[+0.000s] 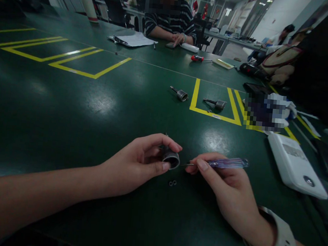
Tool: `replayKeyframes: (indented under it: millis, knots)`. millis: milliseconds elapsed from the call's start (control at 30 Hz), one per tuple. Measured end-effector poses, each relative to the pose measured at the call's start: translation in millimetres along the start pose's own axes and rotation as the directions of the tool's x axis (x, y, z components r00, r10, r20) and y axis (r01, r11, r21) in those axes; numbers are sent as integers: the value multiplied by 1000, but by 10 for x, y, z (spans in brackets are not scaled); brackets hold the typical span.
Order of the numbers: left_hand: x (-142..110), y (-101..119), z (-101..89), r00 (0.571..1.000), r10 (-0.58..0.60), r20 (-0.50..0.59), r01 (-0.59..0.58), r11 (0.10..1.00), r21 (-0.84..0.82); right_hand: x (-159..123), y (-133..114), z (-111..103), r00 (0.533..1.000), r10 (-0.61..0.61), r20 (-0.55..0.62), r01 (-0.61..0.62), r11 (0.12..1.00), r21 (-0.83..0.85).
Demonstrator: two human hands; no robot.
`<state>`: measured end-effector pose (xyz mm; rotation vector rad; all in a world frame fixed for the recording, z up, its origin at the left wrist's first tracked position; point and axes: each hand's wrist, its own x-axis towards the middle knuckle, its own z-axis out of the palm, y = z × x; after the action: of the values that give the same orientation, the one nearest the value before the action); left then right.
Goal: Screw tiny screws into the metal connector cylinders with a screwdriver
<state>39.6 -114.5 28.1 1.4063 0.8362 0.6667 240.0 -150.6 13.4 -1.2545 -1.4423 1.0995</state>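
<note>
My left hand is closed around a small grey metal cup-shaped part, its open mouth facing right. My right hand pinches a small screwdriver with a clear blue-purple handle; its thin tip points at the rim of the part. Two tiny dark rings or nuts lie on the green table just below the part. A pale watch band wraps my right wrist.
Two similar metal parts with stems lie farther out by yellow floor-tape lines. A white flat device sits to the right. Across the table a seated person in a striped top rests hands near papers and a red-handled screwdriver.
</note>
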Motion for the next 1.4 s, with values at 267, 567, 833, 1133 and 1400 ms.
replayKeyframes:
  millis: [267,567,833,1133,1400]
  knots:
    - [-1,46,-22,999,-12,-43,10,999,-43,-19,-12,-4,999,-44,29,47,992,-121]
    - [1,19,-12,999,-2,-48,-1,997,-81,-16,-16,2,998,-42,39,46,991,-126]
    - [-11,-29,2,1000,22,-20,-23,999,-25,-42,-6,6,999,-28,-20,28,999,-19]
    - [-20,15,-8,999,2,-54,-5,998,-60,-16,-35,11,1000,-2,18,3,997,-75]
    - [9,55,-15,990,-36,-139,25,996,-81,-19,-38,18,997,-71,19,73,985,-159]
